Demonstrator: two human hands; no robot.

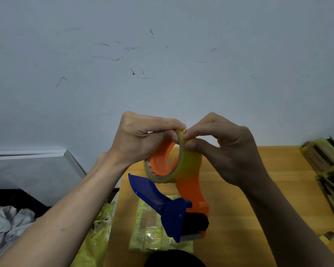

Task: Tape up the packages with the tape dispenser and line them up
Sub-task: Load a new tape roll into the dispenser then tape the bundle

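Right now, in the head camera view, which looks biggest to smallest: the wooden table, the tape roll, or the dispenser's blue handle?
1. Wooden table, clearly largest.
2. Tape roll and blue handle: they look alike in size, and both are held near the camera, so I won't rank them.

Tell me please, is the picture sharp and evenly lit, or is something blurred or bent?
Head view: light is soft and dim, no glare; the tape roll and both hands are sharp; the stack of packages at the right edge is smeared; the wooden table edges bend from the wide-angle lens.

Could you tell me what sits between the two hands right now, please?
In the head view, the tape roll on the tape dispenser; both hands, left and right, pinch its top edge.
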